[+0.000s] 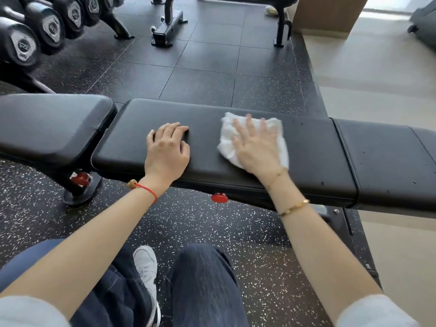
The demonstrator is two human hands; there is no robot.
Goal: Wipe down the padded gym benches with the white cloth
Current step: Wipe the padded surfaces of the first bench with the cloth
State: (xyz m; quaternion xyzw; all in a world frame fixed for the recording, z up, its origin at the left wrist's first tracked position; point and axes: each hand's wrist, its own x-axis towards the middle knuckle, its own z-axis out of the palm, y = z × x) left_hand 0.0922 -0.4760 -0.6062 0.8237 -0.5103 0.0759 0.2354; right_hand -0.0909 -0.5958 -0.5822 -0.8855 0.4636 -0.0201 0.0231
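Note:
A black padded gym bench [313, 147] runs across the view in front of me, with a separate seat pad [47, 126] at its left end. The white cloth [227, 135] lies crumpled on the long middle pad. My right hand [257, 149] presses flat on the cloth, fingers spread. My left hand [167, 149] rests on the same pad to the left of the cloth, fingers slightly curled, holding nothing. Small specks dot the pad section at the far right.
A rack of black dumbbells [28, 36] stands at the back left. Another bench frame [168, 27] stands on the dark rubber floor behind. My knees and a grey shoe [146, 267] are below the bench. Red adjustment knobs [219, 197] sit under the pad.

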